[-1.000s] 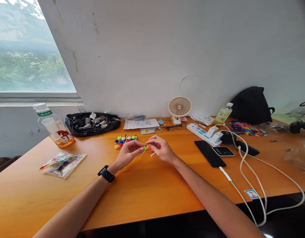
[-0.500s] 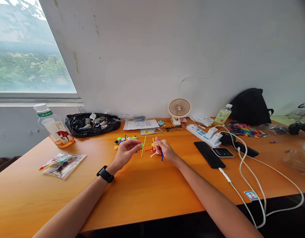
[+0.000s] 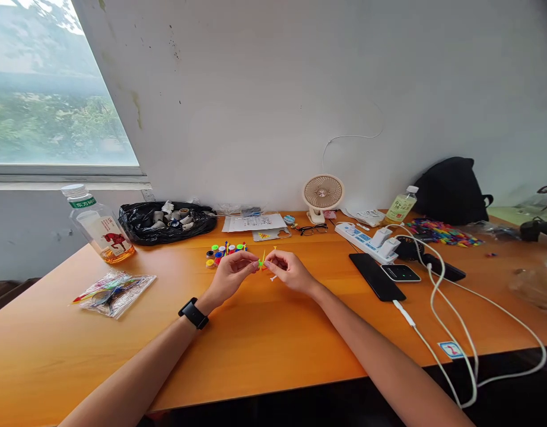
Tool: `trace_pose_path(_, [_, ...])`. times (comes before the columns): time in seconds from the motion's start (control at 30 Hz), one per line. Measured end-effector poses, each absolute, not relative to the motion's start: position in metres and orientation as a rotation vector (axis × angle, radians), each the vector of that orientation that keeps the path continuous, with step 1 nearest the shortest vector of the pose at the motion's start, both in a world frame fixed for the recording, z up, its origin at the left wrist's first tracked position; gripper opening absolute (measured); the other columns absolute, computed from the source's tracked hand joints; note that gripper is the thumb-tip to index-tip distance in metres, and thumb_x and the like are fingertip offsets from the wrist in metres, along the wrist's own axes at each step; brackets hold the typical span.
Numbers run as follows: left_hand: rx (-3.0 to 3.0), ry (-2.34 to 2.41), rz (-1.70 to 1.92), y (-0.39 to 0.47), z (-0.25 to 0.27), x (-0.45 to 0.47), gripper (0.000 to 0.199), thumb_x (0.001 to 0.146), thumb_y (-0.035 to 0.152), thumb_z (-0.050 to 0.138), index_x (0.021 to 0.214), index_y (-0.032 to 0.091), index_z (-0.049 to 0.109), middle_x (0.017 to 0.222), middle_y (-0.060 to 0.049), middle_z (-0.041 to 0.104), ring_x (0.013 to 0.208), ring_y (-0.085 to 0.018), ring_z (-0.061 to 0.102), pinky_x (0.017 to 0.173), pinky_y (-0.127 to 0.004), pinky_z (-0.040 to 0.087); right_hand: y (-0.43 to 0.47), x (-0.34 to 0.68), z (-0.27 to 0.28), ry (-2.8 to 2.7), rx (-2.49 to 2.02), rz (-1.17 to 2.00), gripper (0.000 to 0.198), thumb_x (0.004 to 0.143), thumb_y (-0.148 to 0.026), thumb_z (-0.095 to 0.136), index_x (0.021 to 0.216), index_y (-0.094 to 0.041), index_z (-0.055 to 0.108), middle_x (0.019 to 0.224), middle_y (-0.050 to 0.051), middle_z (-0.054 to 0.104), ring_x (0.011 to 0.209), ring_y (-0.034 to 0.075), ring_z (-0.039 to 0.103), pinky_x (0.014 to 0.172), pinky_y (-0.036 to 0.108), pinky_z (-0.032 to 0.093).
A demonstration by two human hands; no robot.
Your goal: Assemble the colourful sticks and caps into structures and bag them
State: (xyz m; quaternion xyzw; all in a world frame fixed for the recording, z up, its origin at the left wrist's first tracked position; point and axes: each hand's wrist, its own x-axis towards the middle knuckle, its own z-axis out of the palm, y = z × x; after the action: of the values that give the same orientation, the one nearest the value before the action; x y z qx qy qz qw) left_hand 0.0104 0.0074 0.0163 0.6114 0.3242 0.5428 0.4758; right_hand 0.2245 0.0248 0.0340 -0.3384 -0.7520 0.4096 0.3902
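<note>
In the middle of the desk, my two hands meet almost fingertip to fingertip. Between thumb and forefinger, my left hand (image 3: 231,276) pinches a small bright green piece (image 3: 260,263). A thin yellow stick (image 3: 263,255) stands up at that piece, and the closed fingertips of my right hand (image 3: 292,273) are on it. Behind my right hand lie loose plastic pegs, among them a white peg (image 3: 274,278) and a yellow peg (image 3: 274,248), mostly covered by the hand. Several small coloured round pieces (image 3: 210,263) are grouped just beyond my left hand.
A tea bottle (image 3: 108,237), a clear plastic packet (image 3: 115,293) and a black bag (image 3: 167,224) are on the left. Papers (image 3: 253,222) and a fan (image 3: 322,193) line the back. At right are a power strip (image 3: 362,240), a phone (image 3: 375,276) and white cables (image 3: 469,332).
My right hand has moved left from the pegs to my left hand, and its fingertips have come to the yellow stick. The left hand still pinches the green piece.
</note>
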Motion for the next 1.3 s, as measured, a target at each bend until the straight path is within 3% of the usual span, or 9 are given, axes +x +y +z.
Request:
trace_pose_path(0.43, [1.558, 0.812, 1.294, 0.004, 0.019, 0.013, 0.033, 0.088, 0.046, 0.08, 0.1, 0.016, 0.072, 0.092, -0.007, 0.074, 0.081, -0.018, 0.071, 0.078, -0.032, 0.059, 0.022, 0.225, 0.038, -1.95, -0.873, 1.03, 0.038, 0.094, -0.056, 0.065, 0.088, -0.018, 0.067, 0.067, -0.004, 0.051, 0.056, 0.011, 0.045, 0.05, 0.024, 0.036])
trace_pose_path(0.57, [1.683, 0.869, 1.349, 0.002, 0.018, 0.014, 0.034, 0.092, 0.044, 0.076, 0.114, 0.018, 0.071, 0.103, -0.008, 0.075, 0.091, -0.019, 0.071, 0.08, -0.032, 0.057, 0.021, 0.225, 0.038, -1.965, -0.863, 1.072, 0.04, 0.094, -0.058, 0.065, 0.091, -0.019, 0.065, 0.068, -0.004, 0.051, 0.057, 0.011, 0.043, 0.051, 0.024, 0.034])
trace_pose_path(0.9, [2.1, 1.196, 1.408, 0.005, 0.024, 0.005, 0.026, 0.098, 0.04, 0.067, 0.118, 0.025, 0.073, 0.113, -0.007, 0.075, 0.104, -0.025, 0.064, 0.085, -0.036, 0.05, 0.039, 0.235, 0.037, -1.648, -0.849, 1.215, 0.037, 0.088, -0.055, 0.072, 0.09, -0.021, 0.057, 0.082, 0.0, 0.065, 0.074, 0.016, 0.064, 0.069, 0.031, 0.055])
trace_pose_path(1.07, [2.333, 1.441, 1.321, 0.019, 0.02, -0.018, 0.026, 0.092, 0.03, 0.069, 0.117, 0.025, 0.073, 0.111, -0.008, 0.074, 0.109, -0.031, 0.058, 0.091, -0.042, 0.048, 0.073, 0.271, 0.033, -1.421, -0.978, 0.943, 0.036, 0.079, -0.049, 0.076, 0.084, -0.022, 0.053, 0.089, 0.005, 0.071, 0.087, 0.022, 0.071, 0.084, 0.038, 0.058])
trace_pose_path(1.3, [2.471, 1.569, 1.159, 0.036, 0.0, -0.036, 0.026, 0.09, 0.02, 0.062, 0.111, 0.024, 0.077, 0.118, -0.009, 0.074, 0.1, -0.031, 0.057, 0.092, -0.046, 0.044, 0.099, 0.31, 0.016, -1.556, -1.191, 0.551, 0.023, 0.081, -0.042, 0.068, 0.083, -0.022, 0.056, 0.08, 0.004, 0.066, 0.071, 0.02, 0.061, 0.066, 0.033, 0.05])
